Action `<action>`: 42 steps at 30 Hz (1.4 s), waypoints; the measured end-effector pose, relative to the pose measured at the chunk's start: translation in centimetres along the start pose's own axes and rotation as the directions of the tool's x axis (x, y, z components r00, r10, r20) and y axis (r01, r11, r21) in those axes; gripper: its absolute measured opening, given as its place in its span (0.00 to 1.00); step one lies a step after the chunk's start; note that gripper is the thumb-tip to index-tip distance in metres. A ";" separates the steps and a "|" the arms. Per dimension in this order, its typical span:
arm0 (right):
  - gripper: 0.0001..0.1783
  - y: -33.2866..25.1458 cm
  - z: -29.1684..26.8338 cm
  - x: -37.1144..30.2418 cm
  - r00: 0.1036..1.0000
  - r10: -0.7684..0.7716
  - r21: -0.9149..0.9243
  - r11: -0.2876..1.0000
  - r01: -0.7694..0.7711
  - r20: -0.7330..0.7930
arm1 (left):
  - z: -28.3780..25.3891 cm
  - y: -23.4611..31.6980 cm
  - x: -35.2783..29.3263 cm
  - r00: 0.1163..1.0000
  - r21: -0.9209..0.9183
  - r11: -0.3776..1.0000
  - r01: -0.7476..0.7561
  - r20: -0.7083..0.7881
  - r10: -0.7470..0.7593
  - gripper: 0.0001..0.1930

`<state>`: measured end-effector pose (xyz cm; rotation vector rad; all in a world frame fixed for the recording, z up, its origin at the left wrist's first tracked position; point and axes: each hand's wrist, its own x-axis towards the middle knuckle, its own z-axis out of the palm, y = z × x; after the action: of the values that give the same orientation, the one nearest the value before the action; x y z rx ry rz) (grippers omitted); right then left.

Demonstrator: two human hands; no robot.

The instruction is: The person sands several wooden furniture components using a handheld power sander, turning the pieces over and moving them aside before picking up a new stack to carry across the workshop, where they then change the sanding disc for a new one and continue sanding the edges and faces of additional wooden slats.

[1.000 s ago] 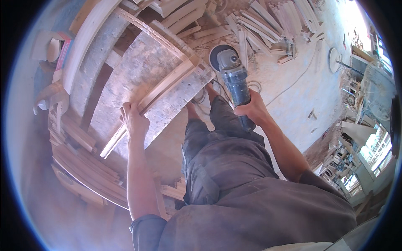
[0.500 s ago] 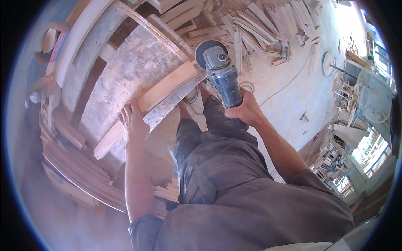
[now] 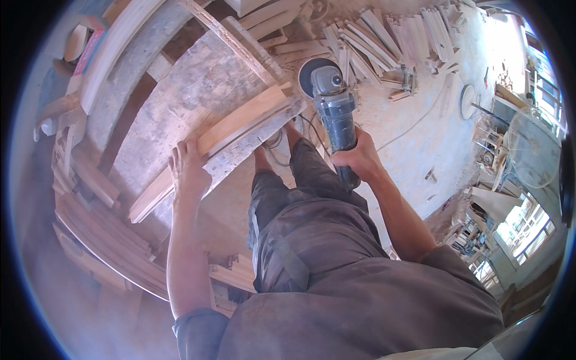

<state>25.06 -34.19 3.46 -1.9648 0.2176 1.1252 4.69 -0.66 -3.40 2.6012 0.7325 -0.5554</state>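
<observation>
My right hand (image 3: 359,157) is wrapped round the dark body of an angle grinder (image 3: 337,120), held up right of the workbench. Its round disc (image 3: 313,77) is at the far end, apart from the wood. A long, pale wooden board (image 3: 243,119) lies along the bench's near edge. My left hand (image 3: 189,167) grips the board around its middle, fingers over the top; the palm side is hidden.
The worn workbench top (image 3: 180,90) carries a wooden strip (image 3: 231,45) across its far side. Stacked timber (image 3: 105,231) stands at left; offcuts (image 3: 366,48) lie on the floor beyond. A cable (image 3: 414,126) crosses the floor, and a fan (image 3: 534,147) stands at right.
The angle grinder and my right hand have shifted right, widening the gap from the board's end. My left hand stays on the board.
</observation>
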 end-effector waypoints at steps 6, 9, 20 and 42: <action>0.23 -1.4 -0.6 0.0 0.996 -0.079 0.019 0.997 0.079 0.034 | 0.7 -0.2 0.2 0.966 0.039 0.999 -0.015 -0.256 0.024 0.27; 0.22 -2.2 -0.3 0.2 0.995 -0.084 0.056 0.995 0.081 0.056 | 1.0 -0.5 0.3 0.951 0.008 0.999 -0.034 -0.308 0.035 0.29; 0.23 -5.3 0.8 -0.2 0.996 -0.021 -0.033 0.999 0.024 0.085 | 4.0 -0.8 -0.7 0.815 0.001 0.989 -0.146 -0.567 0.121 0.31; 0.22 -5.7 1.1 -1.2 0.994 0.054 -0.019 0.998 -0.052 0.092 | 4.4 -0.9 -0.8 0.820 0.022 0.989 -0.144 -0.556 0.132 0.29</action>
<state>26.60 -30.03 7.46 -1.9259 0.2129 1.2530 2.42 -2.31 -7.02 2.7821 0.6945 0.2825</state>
